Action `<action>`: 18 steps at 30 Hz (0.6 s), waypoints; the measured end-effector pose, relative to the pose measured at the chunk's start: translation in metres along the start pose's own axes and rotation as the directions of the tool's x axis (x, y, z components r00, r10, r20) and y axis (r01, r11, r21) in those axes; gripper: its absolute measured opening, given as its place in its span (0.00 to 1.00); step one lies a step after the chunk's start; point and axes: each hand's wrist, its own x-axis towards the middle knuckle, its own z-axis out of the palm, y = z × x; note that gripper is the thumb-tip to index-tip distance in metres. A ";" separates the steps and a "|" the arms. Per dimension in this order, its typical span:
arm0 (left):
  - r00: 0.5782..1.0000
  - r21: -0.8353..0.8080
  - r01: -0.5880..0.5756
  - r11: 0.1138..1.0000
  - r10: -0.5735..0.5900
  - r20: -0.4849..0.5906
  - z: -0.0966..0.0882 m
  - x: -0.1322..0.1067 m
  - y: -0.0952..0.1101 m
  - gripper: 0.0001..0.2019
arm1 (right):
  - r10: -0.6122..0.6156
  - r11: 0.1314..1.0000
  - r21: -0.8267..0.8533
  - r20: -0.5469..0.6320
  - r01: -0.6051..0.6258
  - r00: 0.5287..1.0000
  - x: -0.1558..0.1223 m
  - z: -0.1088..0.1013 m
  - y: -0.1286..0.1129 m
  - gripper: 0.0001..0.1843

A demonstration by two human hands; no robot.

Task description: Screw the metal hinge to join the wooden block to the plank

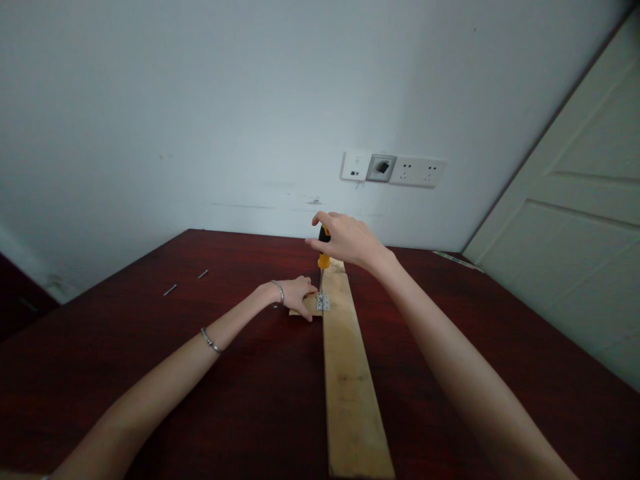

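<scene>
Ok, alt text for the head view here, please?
The right hand grips a yellow and black screwdriver upright over a small metal hinge, where a long wooden plank meets a small wooden block that the left hand presses onto a dark red table. Two thin metal pins lie to the left.

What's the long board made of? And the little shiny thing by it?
The long board looks like bare wood: pale, matte, with grain streaks. The little hinge seems to be metal: silvery and shiny.
</scene>
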 end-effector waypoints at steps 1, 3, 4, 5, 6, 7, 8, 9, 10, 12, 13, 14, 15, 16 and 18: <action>1.000 -0.002 0.001 1.000 -0.001 -0.003 0.000 0.000 0.000 0.35 | -0.010 1.000 0.005 0.006 0.010 1.000 0.000 0.000 0.000 0.22; 1.000 -0.005 -0.001 1.000 0.001 -0.004 0.001 0.000 0.000 0.35 | -0.028 0.999 0.019 0.013 0.028 1.000 0.000 0.000 0.001 0.22; 1.000 -0.006 -0.004 1.000 0.004 -0.003 0.001 0.000 0.000 0.35 | -0.032 0.999 0.022 0.012 0.032 0.999 0.000 0.000 0.001 0.24; 1.000 -0.006 -0.007 1.000 0.007 -0.001 0.000 0.000 0.000 0.35 | -0.030 0.999 0.019 0.010 0.030 0.999 0.000 0.000 0.001 0.26; 1.000 -0.005 -0.008 1.000 0.008 0.002 0.000 0.000 0.000 0.35 | -0.024 1.000 0.012 0.007 0.024 1.000 0.000 0.000 0.000 0.27; 1.000 -0.003 -0.008 1.000 0.008 0.005 0.000 0.000 0.000 0.35 | -0.015 1.000 0.003 0.007 0.015 1.000 -0.001 0.000 0.000 0.28; 1.000 -0.001 -0.008 1.000 0.008 0.007 0.000 0.000 0.000 0.35 | -0.008 1.000 -0.006 0.009 0.008 1.000 -0.001 -0.001 -0.001 0.27; 1.000 0.000 -0.008 1.000 0.008 0.007 0.000 0.000 0.000 0.36 | -0.005 1.000 -0.013 0.011 0.005 1.000 -0.001 -0.001 -0.001 0.26; 1.000 -0.002 -0.007 1.000 0.007 0.005 -0.001 0.000 0.000 0.36 | -0.007 1.000 -0.018 0.016 0.007 1.000 -0.001 -0.001 -0.002 0.24; 1.000 -0.006 -0.006 1.000 0.006 0.004 0.000 0.000 0.001 0.36 | -0.020 1.000 -0.015 0.026 0.020 0.999 -0.001 -0.002 -0.002 0.21; 1.000 -0.008 -0.003 1.000 0.003 0.005 0.000 0.000 0.001 0.36 | -0.027 1.000 -0.010 0.029 0.028 0.999 -0.001 -0.002 -0.003 0.21; 1.000 -0.010 0.000 1.000 0.000 0.008 0.000 0.000 0.000 0.36 | -0.031 0.999 -0.005 0.032 0.032 0.999 -0.001 -0.003 -0.003 0.24; 1.000 -0.013 0.001 1.000 -0.001 0.010 0.000 0.000 0.000 0.36 | -0.033 0.999 -0.003 0.034 0.033 0.999 -0.001 -0.003 -0.004 0.27; 1.000 -0.015 0.001 1.000 -0.001 0.011 0.001 0.001 0.000 0.36 | -0.029 1.000 -0.007 0.032 0.029 0.999 -0.002 -0.003 -0.004 0.29; 1.000 -0.020 -0.006 1.000 0.006 0.005 0.001 0.001 -0.001 0.36 | -0.014 1.000 -0.027 0.024 0.014 1.000 -0.002 -0.003 -0.005 0.30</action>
